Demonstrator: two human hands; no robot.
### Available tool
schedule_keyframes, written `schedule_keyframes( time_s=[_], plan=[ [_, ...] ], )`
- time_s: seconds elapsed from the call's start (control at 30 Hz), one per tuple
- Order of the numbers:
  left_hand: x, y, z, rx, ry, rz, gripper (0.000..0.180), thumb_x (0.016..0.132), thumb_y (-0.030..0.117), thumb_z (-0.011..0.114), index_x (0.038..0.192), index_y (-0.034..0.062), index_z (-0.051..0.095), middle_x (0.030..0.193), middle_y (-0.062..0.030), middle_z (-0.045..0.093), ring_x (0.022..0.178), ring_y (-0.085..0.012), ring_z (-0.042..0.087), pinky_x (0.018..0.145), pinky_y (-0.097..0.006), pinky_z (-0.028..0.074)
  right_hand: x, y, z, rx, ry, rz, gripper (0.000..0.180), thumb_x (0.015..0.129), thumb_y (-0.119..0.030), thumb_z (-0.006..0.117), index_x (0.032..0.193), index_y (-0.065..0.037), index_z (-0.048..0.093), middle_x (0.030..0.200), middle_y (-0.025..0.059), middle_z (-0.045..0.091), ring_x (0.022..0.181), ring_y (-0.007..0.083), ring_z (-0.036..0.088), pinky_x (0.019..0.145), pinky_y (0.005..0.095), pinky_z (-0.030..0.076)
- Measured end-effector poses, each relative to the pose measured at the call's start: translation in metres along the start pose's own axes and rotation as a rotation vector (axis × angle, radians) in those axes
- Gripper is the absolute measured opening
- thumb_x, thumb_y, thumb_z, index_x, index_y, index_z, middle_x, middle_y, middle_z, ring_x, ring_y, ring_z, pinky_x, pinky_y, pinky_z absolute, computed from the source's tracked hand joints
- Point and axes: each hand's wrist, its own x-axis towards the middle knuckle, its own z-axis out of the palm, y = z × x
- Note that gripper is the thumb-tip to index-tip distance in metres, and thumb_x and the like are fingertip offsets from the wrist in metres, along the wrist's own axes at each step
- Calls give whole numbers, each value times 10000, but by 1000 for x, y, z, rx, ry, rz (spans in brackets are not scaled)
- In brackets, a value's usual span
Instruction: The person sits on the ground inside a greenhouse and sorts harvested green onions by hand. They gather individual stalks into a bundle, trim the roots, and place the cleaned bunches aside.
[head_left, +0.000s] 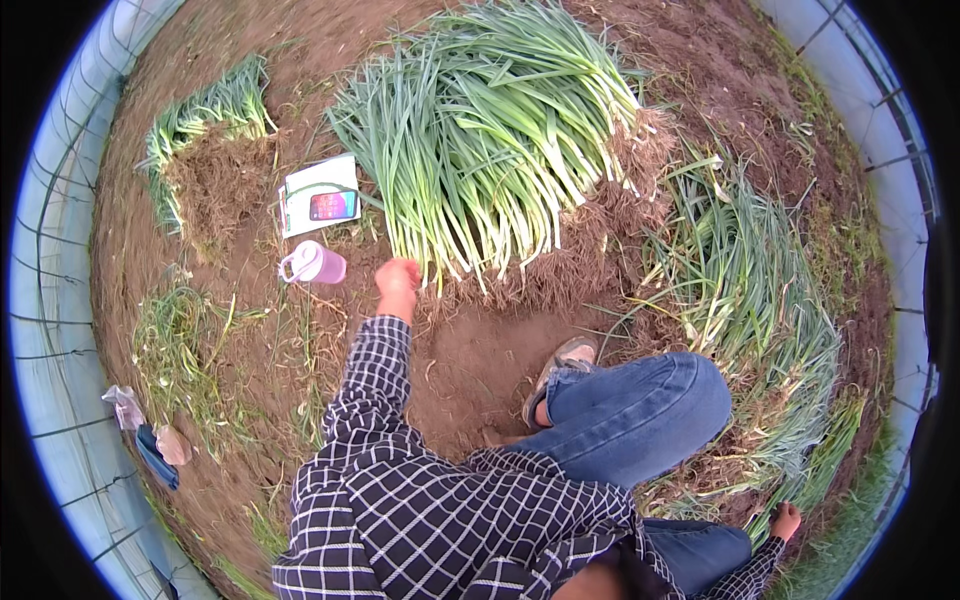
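**Reaching into the green onion pile**

Left hand stretched forward, fingers curled at the root ends of the heaped green onions — grip impossible to tell. Pink water bottle just left. Right hand back, on scattered stalks — grip unclear.

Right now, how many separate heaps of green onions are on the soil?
3: a big heap ahead of the left hand, a small heap far left, and a long heap on the right. More may be hidden.

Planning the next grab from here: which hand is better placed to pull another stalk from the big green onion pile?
Left. The left hand is already at the root end of the green onion pile; the right hand rests far back, low at the person's right side.
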Motion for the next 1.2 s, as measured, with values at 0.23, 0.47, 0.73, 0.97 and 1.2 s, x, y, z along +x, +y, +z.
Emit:
schedule_keyframes(
  time_s=[0.23, 0.47, 0.73, 0.97, 1.2],
  plan=[
    [-127, -41, 72, 404, -406, 252, 278, 819, 75, 554, 1089, 17, 520, 794, -59, 595, 628, -120, 541, 488, -233, 423, -8, 73, -22, -327, 57, -178, 266, 819, -191, 579, 717, 55, 591, 579, 124, 577, 516, 162, 515, 484, 338, 417],
    [-360, 8, 209, 168, -935, 539, 263, 854, 54, 528, 1114, 12, 521, 906, -76, 601, 732, -119, 554, 586, -230, 445, 10, 15, -12, -228, 171, -295, 238, 745, -199, 606, 781, 36, 617, 683, 175, 614, 639, 245, 598, 606, 358, 454],
    [-591, -90, 290, 185, -1698, 427, 301, 820, -4, 536, 1119, -7, 507, 946, -89, 583, 773, -137, 569, 627, -230, 464, -30, 29, -34, -480, 250, 142, 470, 833, -434, 525, 811, 26, 617, 773, 226, 614, 725, 358, 596, 701, 435, 452],
    [-560, -145, 316, 609, -1594, 396, 318, 824, 26, 529, 1135, -24, 483, 945, -77, 567, 770, -130, 555, 604, -239, 446, 24, -31, 57, -90, 212, -62, 301, 756, -270, 629, 889, 0, 647, 879, 169, 642, 818, 291, 618, 751, 375, 478],
    [-509, -153, 335, 823, -1485, 157, 290, 830, 47, 529, 1110, -25, 507, 923, -68, 574, 760, -122, 548, 616, -230, 444, 144, -140, 187, 166, 172, -16, 402, 699, -260, 668, 968, 31, 600, 938, 185, 630, 876, 289, 607, 802, 354, 468]
  ],
)
